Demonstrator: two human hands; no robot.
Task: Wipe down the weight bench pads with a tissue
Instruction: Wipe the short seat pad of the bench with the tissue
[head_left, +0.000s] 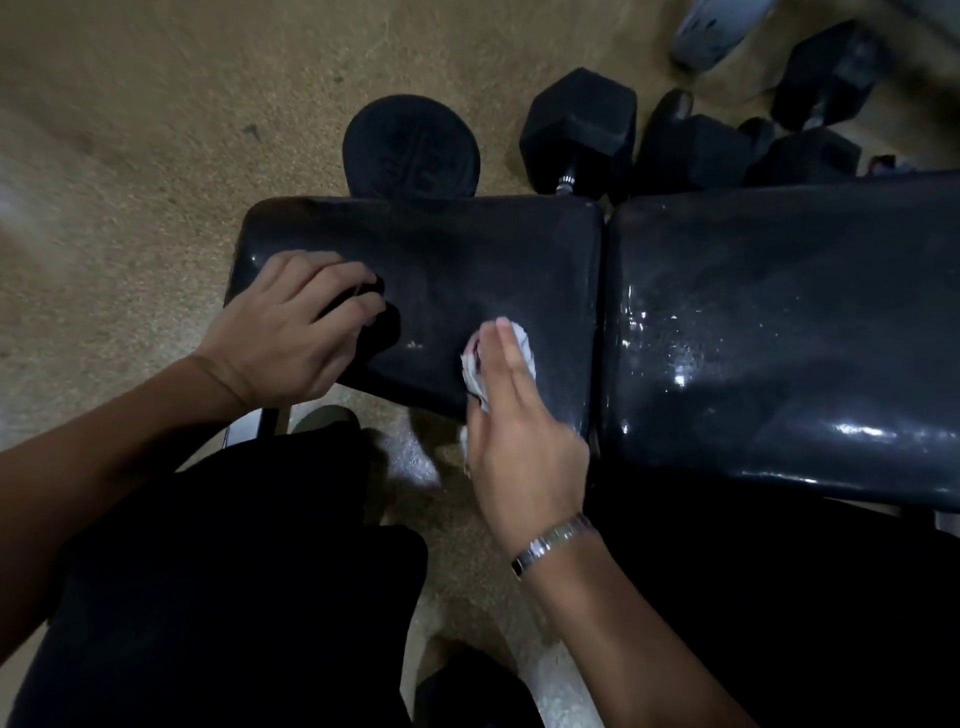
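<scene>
Two pads in view: left pad (415, 249) and right pad (779, 312), side by side with a narrow gap between them.

Tissue (475, 371): crumpled, on the left pad, near its front edge and right of centre.

Right grip (524, 449): laid flat over the tissue, fingers straight and close together, pressing it onto the pad. White folds show along the left side of the fingers. I see no curl round it. Metal band (553, 543) on that wrist.

Left grip (291, 332): on the front-left corner of the same pad, well apart from the tissue. Fingers bent, tips down on the surface; I cannot tell whether it has hold of anything.

Right pad: bright wet-looking glints across its middle.

Floor (156, 104): black dumbbells (576, 124) behind both pads.
</scene>
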